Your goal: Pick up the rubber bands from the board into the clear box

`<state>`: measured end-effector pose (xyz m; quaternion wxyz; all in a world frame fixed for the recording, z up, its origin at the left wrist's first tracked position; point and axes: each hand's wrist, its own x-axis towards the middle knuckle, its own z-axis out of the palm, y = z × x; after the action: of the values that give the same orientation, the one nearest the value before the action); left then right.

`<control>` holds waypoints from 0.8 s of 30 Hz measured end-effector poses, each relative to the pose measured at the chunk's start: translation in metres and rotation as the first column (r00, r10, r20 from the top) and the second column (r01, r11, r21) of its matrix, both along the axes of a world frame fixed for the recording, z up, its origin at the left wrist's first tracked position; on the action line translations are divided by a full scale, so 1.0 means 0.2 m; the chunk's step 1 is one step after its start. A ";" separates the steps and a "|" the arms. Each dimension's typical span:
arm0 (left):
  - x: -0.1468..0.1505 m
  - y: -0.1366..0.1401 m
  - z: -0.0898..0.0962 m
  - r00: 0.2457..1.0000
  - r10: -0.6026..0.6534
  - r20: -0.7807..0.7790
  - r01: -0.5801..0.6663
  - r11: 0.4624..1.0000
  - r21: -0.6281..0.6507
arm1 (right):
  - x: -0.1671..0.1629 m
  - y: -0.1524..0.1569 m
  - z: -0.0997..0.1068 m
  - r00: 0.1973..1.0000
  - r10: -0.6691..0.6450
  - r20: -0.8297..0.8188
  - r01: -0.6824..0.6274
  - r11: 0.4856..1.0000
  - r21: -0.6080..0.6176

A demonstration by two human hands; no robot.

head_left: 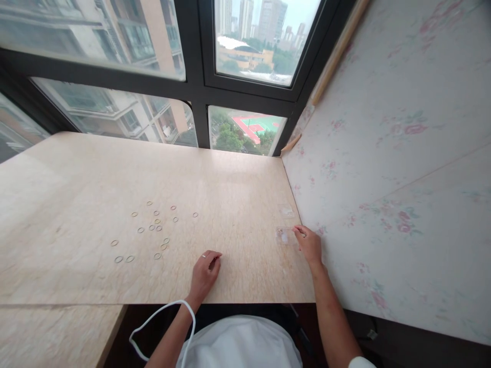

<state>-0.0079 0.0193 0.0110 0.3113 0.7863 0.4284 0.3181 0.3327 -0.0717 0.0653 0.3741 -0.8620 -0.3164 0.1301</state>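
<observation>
At your ten and eleven o'clock, lots of thin round rings (155, 228) lie spread out on the stone-look ledge (245, 204); some touch each other. At eleven o'clock, closer to you, your left hand (207, 273) rests on the ledge. Its fingers are curled in, but I can't tell if they pinch anything. It wears a finger ring (203, 256). At one o'clock is a small clear plastic box (284, 236), with another clear piece (286, 210) just past it. Your right hand (309, 244) pinches at the box's right end; I can't tell what it grips. The flowery wall (383, 179) stands at two o'clock.
</observation>
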 end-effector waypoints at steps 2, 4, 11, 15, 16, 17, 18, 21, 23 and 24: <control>0.00 0.00 0.00 1.000 0.005 -0.004 -0.005 1.000 -0.002 | 0.01 0.00 -0.01 1.000 0.009 0.028 -0.008 1.000 -0.026; 0.00 0.00 0.00 1.000 0.007 -0.004 -0.007 1.000 -0.004 | 0.03 -0.01 -0.02 0.999 0.011 0.048 -0.009 0.999 -0.036; 0.00 -0.01 -0.01 1.000 0.009 0.002 -0.009 1.000 -0.013 | -0.01 -0.09 0.00 0.999 0.003 0.052 -0.001 0.999 -0.037; 0.00 -0.01 0.00 1.000 0.005 0.005 -0.005 0.999 -0.041 | -0.13 -0.14 0.02 0.994 0.079 -0.071 -0.080 0.997 -0.005; 0.00 -0.01 0.00 1.000 0.005 0.006 -0.004 0.999 -0.051 | -0.16 -0.15 0.02 0.986 0.118 -0.116 -0.118 0.993 0.005; 0.00 -0.01 0.01 1.000 0.004 0.009 -0.004 0.998 -0.063 | -0.20 -0.15 0.00 0.974 0.160 -0.158 -0.160 0.987 0.012; 0.00 -0.01 0.01 1.000 0.003 0.015 -0.002 0.997 -0.078 | -0.23 -0.16 -0.02 0.960 0.201 -0.193 -0.202 0.979 0.014; -0.02 -0.01 0.04 0.998 -0.004 0.059 0.013 0.988 -0.152 | -0.31 -0.15 -0.10 0.920 0.290 -0.263 -0.305 0.952 -0.016; -0.04 0.01 0.07 0.994 0.005 0.105 0.018 0.976 -0.219 | -0.35 -0.14 -0.16 0.919 0.303 -0.253 -0.331 0.940 -0.079; -0.06 0.03 0.08 0.993 0.022 0.120 0.008 0.970 -0.245 | -0.36 -0.13 -0.18 0.932 0.295 -0.212 -0.324 0.939 -0.115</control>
<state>-0.0193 0.0245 0.0278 0.4303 0.7195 0.4473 0.3114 0.2600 -0.0981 0.0287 0.3127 -0.8100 -0.4004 0.2930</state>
